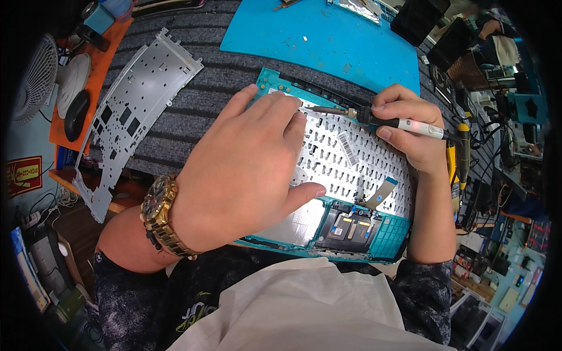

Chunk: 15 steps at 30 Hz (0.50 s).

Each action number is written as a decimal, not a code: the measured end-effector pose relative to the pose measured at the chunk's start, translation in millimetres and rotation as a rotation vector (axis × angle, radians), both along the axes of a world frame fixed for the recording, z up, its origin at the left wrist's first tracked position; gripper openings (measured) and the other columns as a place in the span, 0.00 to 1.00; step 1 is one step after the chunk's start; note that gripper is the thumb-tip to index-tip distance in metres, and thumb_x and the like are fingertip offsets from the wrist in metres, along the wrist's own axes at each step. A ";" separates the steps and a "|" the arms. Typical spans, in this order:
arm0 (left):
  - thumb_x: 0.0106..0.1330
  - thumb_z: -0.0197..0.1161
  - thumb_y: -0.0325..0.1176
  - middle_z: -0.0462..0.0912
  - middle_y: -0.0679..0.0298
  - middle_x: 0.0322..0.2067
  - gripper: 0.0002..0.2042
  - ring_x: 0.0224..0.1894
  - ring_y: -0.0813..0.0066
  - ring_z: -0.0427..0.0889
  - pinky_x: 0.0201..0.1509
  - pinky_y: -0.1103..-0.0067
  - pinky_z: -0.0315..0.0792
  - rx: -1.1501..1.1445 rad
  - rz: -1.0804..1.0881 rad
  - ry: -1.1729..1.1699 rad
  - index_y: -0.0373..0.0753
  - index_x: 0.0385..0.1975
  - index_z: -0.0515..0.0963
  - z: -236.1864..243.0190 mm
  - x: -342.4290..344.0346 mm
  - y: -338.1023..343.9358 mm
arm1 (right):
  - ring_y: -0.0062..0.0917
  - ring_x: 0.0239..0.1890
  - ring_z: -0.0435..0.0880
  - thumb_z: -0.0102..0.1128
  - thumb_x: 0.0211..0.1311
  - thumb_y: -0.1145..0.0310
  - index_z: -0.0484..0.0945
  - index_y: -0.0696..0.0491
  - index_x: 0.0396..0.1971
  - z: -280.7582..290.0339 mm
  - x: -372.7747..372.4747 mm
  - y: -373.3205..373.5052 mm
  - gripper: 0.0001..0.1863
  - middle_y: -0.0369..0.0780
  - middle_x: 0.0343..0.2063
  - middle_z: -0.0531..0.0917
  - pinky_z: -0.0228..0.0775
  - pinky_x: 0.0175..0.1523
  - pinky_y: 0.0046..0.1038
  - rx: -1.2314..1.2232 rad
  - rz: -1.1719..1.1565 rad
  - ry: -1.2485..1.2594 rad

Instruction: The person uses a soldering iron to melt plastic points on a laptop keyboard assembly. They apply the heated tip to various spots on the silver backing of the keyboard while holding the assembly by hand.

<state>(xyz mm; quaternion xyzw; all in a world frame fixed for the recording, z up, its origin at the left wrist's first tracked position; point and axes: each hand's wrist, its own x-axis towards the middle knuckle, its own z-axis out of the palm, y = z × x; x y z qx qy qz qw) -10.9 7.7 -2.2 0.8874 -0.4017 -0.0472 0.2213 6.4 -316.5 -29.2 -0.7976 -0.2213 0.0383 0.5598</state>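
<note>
A teal laptop top case lies underside up in front of me, with the silver back of its keyboard exposed. My left hand rests over its left part, fingers stretched forward and thumb spread toward the touchpad. A soldering iron with a white handle and lit red spot is held in my right hand. Its tip points left, at the keyboard's upper edge close to my left fingertips, which partly hide the spot. A ribbon cable sticks up from the keyboard back.
A perforated metal plate lies on the grey striped bench cover at left. Beyond the case is a blue mat. A fan and black mouse stand on the orange surface. A yellow-and-black tool lies beside my right forearm.
</note>
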 end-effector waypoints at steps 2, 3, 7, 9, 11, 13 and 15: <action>0.58 0.81 0.50 0.79 0.43 0.62 0.37 0.67 0.45 0.78 0.78 0.53 0.65 0.006 0.000 0.000 0.22 0.57 0.80 0.0 -0.2 0.2 | 0.24 0.45 0.87 0.77 0.52 0.81 0.94 0.57 0.45 0.2 0.0 0.3 0.17 0.42 0.44 0.89 0.76 0.50 0.24 -0.007 -0.001 0.000; 0.58 0.81 0.50 0.79 0.43 0.62 0.38 0.67 0.45 0.78 0.78 0.53 0.65 0.000 0.000 0.001 0.22 0.58 0.80 -0.6 -0.1 0.5 | 0.24 0.45 0.87 0.77 0.52 0.81 0.94 0.57 0.45 0.4 -0.2 0.8 0.18 0.42 0.44 0.89 0.77 0.51 0.24 -0.014 0.000 0.005; 0.57 0.81 0.49 0.79 0.43 0.62 0.38 0.66 0.44 0.78 0.78 0.52 0.65 -0.013 0.001 0.006 0.22 0.58 0.80 -1.4 0.3 -0.5 | 0.25 0.46 0.87 0.77 0.52 0.82 0.94 0.56 0.45 0.0 -1.4 1.5 0.18 0.42 0.44 0.89 0.77 0.51 0.25 -0.001 -0.003 0.025; 0.57 0.81 0.49 0.79 0.43 0.62 0.38 0.66 0.44 0.78 0.78 0.52 0.65 -0.017 0.002 0.004 0.22 0.58 0.80 -1.6 0.1 -0.6 | 0.25 0.46 0.87 0.77 0.52 0.82 0.94 0.56 0.45 0.6 -1.4 1.8 0.18 0.42 0.44 0.89 0.78 0.52 0.25 -0.007 0.000 0.019; 0.57 0.81 0.48 0.79 0.43 0.62 0.37 0.66 0.44 0.78 0.78 0.52 0.65 -0.020 0.003 0.002 0.22 0.58 0.80 -1.7 -0.1 -0.4 | 0.25 0.46 0.88 0.77 0.51 0.82 0.94 0.56 0.45 0.4 -1.3 1.8 0.18 0.42 0.44 0.90 0.78 0.52 0.25 -0.013 0.004 0.014; 0.57 0.81 0.48 0.79 0.43 0.62 0.38 0.66 0.45 0.78 0.78 0.52 0.65 -0.022 0.003 0.000 0.22 0.58 0.80 -1.7 -0.3 0.0 | 0.26 0.46 0.88 0.78 0.51 0.82 0.94 0.56 0.45 -0.7 -1.2 1.6 0.18 0.42 0.44 0.90 0.78 0.53 0.25 -0.003 0.005 0.014; 0.57 0.81 0.49 0.79 0.43 0.62 0.38 0.66 0.45 0.78 0.78 0.52 0.65 -0.018 0.000 -0.001 0.22 0.58 0.80 -1.1 0.1 0.0 | 0.26 0.46 0.88 0.78 0.51 0.82 0.94 0.56 0.45 -1.1 -0.9 1.2 0.18 0.42 0.44 0.90 0.78 0.53 0.25 -0.004 0.009 0.012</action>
